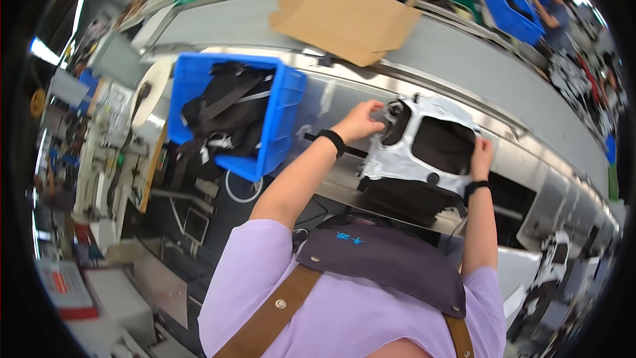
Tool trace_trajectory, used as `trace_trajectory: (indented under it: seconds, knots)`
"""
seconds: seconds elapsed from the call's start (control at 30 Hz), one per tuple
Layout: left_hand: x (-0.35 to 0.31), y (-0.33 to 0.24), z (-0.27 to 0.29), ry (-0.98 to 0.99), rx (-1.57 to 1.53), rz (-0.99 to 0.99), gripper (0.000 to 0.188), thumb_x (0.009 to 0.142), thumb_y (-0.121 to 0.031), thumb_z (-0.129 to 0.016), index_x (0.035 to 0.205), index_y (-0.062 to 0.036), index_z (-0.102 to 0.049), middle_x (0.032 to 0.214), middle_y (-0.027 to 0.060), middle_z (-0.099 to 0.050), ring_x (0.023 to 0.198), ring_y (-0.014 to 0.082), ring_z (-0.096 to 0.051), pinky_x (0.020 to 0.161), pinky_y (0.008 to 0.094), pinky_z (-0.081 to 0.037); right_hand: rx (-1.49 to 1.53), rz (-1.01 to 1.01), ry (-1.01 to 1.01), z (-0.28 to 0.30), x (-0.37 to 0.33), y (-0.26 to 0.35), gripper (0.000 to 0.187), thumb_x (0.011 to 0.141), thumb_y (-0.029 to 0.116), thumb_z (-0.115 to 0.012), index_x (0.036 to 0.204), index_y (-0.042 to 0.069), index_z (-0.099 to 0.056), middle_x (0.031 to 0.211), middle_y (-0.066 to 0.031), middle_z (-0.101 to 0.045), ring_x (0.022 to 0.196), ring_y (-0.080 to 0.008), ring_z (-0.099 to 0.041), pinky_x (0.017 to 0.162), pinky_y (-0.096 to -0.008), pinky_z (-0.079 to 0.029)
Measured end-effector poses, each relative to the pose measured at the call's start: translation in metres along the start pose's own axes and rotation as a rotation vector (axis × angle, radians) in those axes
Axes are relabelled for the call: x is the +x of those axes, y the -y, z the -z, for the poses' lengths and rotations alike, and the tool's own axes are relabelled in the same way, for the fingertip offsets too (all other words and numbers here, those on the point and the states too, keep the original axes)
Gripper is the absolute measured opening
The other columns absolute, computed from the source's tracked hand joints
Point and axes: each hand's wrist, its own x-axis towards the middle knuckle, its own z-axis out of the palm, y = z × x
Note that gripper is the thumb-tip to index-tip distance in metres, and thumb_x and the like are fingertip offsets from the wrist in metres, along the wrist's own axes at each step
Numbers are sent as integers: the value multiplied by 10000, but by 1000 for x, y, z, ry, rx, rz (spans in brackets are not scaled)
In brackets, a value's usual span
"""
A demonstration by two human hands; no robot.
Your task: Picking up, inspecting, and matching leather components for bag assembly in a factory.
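A white and black sewn fabric piece (pixel 397 159) lies spread on the metal worktop in front of me, with dark panels framed by white cloth and a small round black spot near its lower edge. Its black lower part hangs toward me. At its upper left edge is my left hand (pixel 361 120), thumb and forefinger apart with a gap between them. My right hand (pixel 482 158) pinches the right edge of the piece; the fingertips are partly hidden. Both wrists wear black bands.
To the left, a blue bin (pixel 281 116) holds black fabric pieces with straps. Behind the metal worktop (pixel 324 103) runs a grey conveyor belt (pixel 232 32) carrying an open cardboard box (pixel 344 16). Another person (pixel 555 16) stands at far right beside another blue bin (pixel 507 13).
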Motion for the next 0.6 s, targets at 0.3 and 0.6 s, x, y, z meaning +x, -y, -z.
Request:
trace_trajectory:
  seconds: [0.3, 0.6]
  knots:
    - [-196, 68, 209, -1231, 443, 133, 250, 778, -8, -629, 1023, -36, -592, 997, 131, -601, 821, 249, -620, 775, 363, -511, 362, -166, -53, 55, -8, 46, 234, 966, 249, -587, 1114, 70, -559, 987, -4, -582, 885, -95, -552, 782, -257, -455]
    - [-199, 102, 337, -763, 1186, 683, 248, 898, -376, -583, 1001, -170, -676, 1187, 113, -640, 1173, 340, -559, 1057, 675, -250, 480, -81, 47, 30, -61, 142, 151, 978, 179, -571, 1062, 56, -595, 961, -4, -598, 849, -77, -556, 737, -226, -464]
